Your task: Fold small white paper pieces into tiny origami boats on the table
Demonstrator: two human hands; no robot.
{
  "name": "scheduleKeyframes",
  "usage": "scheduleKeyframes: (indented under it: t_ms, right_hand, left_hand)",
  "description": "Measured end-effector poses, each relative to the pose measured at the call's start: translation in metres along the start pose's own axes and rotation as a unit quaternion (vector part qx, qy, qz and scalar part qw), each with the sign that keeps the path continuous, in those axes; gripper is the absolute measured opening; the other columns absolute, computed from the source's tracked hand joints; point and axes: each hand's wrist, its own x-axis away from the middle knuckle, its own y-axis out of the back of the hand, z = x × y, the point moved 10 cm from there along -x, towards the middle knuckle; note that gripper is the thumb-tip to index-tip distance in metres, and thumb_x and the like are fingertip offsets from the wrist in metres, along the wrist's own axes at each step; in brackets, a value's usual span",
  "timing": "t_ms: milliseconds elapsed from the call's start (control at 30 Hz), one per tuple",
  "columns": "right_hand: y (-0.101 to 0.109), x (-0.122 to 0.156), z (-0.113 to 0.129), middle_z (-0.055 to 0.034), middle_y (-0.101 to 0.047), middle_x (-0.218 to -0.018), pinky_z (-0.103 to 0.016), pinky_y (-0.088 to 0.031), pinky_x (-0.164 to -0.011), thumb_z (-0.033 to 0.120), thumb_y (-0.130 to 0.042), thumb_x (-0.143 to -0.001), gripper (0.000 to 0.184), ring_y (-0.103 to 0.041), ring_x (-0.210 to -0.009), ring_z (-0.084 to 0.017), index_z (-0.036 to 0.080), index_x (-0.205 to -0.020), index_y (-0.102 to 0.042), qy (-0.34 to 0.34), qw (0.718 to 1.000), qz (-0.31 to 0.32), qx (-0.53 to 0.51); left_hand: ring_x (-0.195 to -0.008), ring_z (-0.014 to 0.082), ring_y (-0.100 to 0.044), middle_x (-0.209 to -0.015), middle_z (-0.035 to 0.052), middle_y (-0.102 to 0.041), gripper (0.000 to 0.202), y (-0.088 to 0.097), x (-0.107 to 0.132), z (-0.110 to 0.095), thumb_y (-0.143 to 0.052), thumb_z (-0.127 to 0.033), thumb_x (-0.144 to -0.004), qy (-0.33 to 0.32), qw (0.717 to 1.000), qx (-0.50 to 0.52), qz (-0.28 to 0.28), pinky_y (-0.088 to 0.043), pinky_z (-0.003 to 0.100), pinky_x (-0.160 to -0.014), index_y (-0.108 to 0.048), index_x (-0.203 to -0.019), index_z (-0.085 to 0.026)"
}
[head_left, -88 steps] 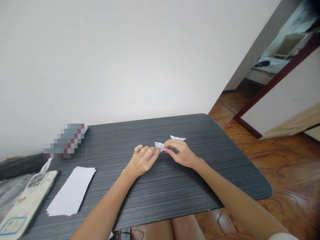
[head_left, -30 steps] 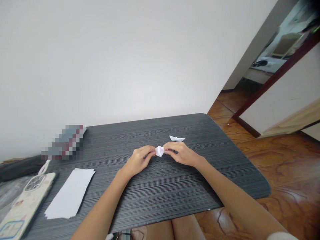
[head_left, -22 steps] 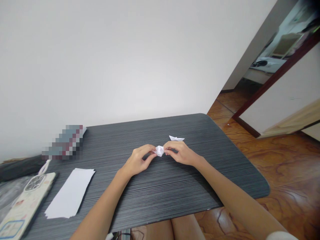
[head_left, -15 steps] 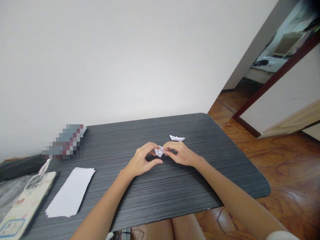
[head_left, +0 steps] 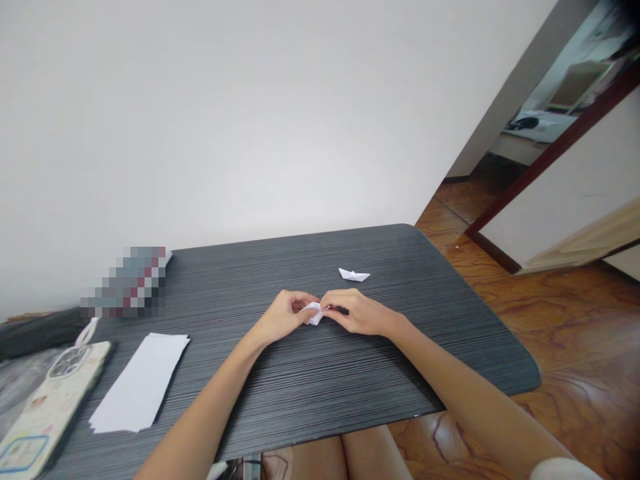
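A small folded piece of white paper (head_left: 315, 315) is held between both hands, just above the middle of the dark table. My left hand (head_left: 286, 316) pinches its left side, thumb in front and fingers behind. On its right side, the thumb and index finger of my right hand (head_left: 356, 312) are closed on the paper's edge. Part of the paper is hidden by the fingers. Behind my right hand, a finished-looking folded paper boat (head_left: 354, 275) rests on the table, touched by neither hand.
A stack of white paper sheets (head_left: 143, 383) lies on the left of the dark table (head_left: 400, 373). Beside it is a phone in a patterned case (head_left: 63, 400). A blurred-out box-like object (head_left: 133, 280) sits at the back left, by the white wall (head_left: 280, 120).
My left thumb and fingers have closed on the folded paper, where the thumb was apart before. The paper has come slightly down and toward the left.
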Motion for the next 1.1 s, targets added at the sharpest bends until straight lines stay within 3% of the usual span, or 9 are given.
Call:
scheduleKeyframes:
  t_ms: [367,500,667,833,1100]
  right_hand:
    - [0.0,-0.001,0.003,-0.0059,-0.061,-0.081,-0.025,-0.042,-0.068,0.014,-0.043,-0.083,0.014,-0.054,-0.073,-0.014,0.014,-0.083,-0.057,0.004,1.0,0.016,-0.023]
    - [0.001,-0.001,0.002,-0.0053,-0.06,-0.079,-0.025,-0.042,-0.067,0.015,-0.044,-0.082,0.013,-0.054,-0.071,-0.013,0.014,-0.082,-0.057,-0.001,0.999,0.018,-0.027]
    - [0.003,-0.001,0.003,-0.0053,-0.06,-0.079,-0.025,-0.041,-0.068,0.015,-0.044,-0.082,0.013,-0.054,-0.073,-0.014,0.014,-0.081,-0.057,0.003,0.999,0.018,-0.026]
    - [0.001,0.0,0.006,-0.0059,-0.06,-0.08,-0.026,-0.041,-0.068,0.015,-0.044,-0.082,0.013,-0.054,-0.073,-0.014,0.014,-0.082,-0.057,0.007,0.999,0.031,-0.024]
    - [-0.003,0.001,0.006,-0.0052,-0.059,-0.078,-0.025,-0.041,-0.066,0.015,-0.045,-0.082,0.012,-0.053,-0.07,-0.013,0.014,-0.082,-0.057,0.006,0.998,0.04,-0.039]
  left_hand:
    - [-0.057,0.013,-0.058,-0.061,0.0045,-0.064,0.025,-0.005,0.001,0.011,-0.065,-0.026,-0.063,0.041,0.996,0.08,0.027,-0.045,0.025,-0.058,-0.062,-0.08,-0.008]
    - [-0.057,0.0102,-0.054,-0.068,0.0051,-0.065,0.026,0.002,0.0,0.01,-0.063,-0.027,-0.065,0.026,0.995,0.096,-0.001,-0.041,0.022,-0.055,-0.064,-0.083,-0.008]
    - [-0.054,0.0089,-0.051,-0.065,0.0037,-0.063,0.032,0.002,0.001,0.017,-0.065,-0.022,-0.062,0.06,0.989,0.135,-0.013,-0.037,0.02,-0.051,-0.063,-0.092,-0.009]
    - [-0.055,0.0088,-0.052,-0.067,0.0046,-0.064,0.029,-0.003,0.003,0.019,-0.066,-0.021,-0.061,0.083,0.988,0.129,0.006,-0.035,0.019,-0.05,-0.064,-0.088,-0.009]
    - [-0.049,0.0072,-0.049,-0.057,0.0004,-0.059,0.03,-0.006,0.001,0.015,-0.068,-0.022,-0.057,0.06,0.993,0.1,0.034,-0.037,0.019,-0.049,-0.063,-0.083,-0.009]
